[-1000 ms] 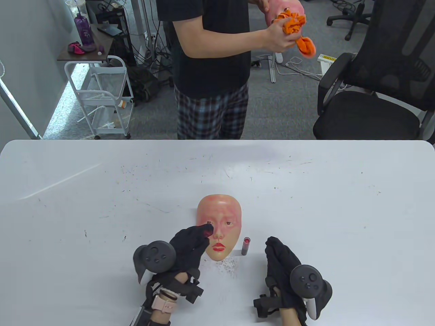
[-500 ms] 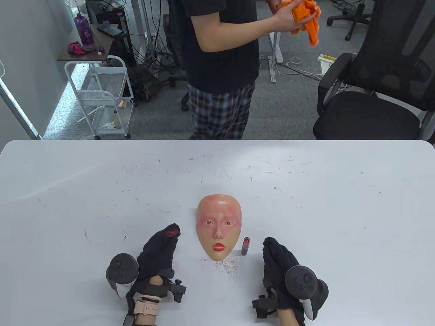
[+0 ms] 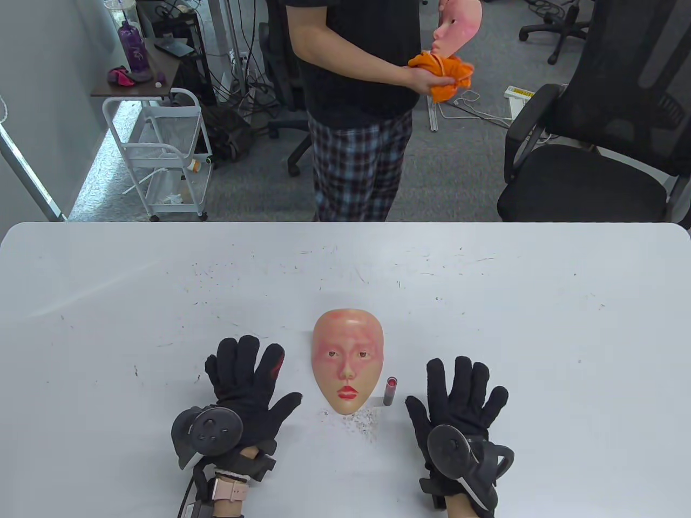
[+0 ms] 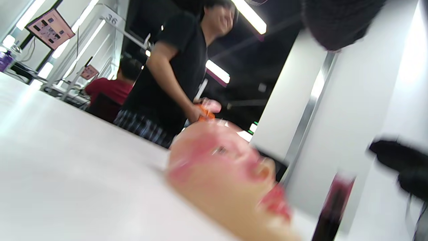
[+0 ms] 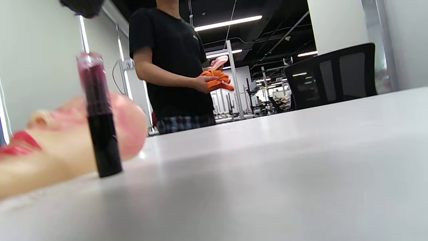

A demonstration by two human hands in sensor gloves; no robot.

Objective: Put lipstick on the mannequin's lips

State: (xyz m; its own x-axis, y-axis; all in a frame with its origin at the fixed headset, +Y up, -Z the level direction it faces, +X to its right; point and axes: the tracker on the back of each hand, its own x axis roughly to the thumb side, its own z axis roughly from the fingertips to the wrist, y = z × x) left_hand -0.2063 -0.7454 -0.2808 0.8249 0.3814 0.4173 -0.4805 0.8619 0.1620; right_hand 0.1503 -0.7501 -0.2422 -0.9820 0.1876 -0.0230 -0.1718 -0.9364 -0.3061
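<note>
Both hands, left (image 3: 245,377) and right (image 3: 459,399), lie flat, fingers spread, empty, near worktop's (image 3: 162,302) front edge. Lips on peach silicone mannequin face (image 3: 349,367) look red; leave upright capped dark lipstick tube (image 3: 391,390) standing.

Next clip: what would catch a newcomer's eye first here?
The peach silicone mannequin face with red lips lies face-up on the white table, between the flat, spread black-gloved left hand and right hand. A dark capped lipstick tube stands just right of it. Behind, a standing person wipes a second face with an orange cloth.
</note>
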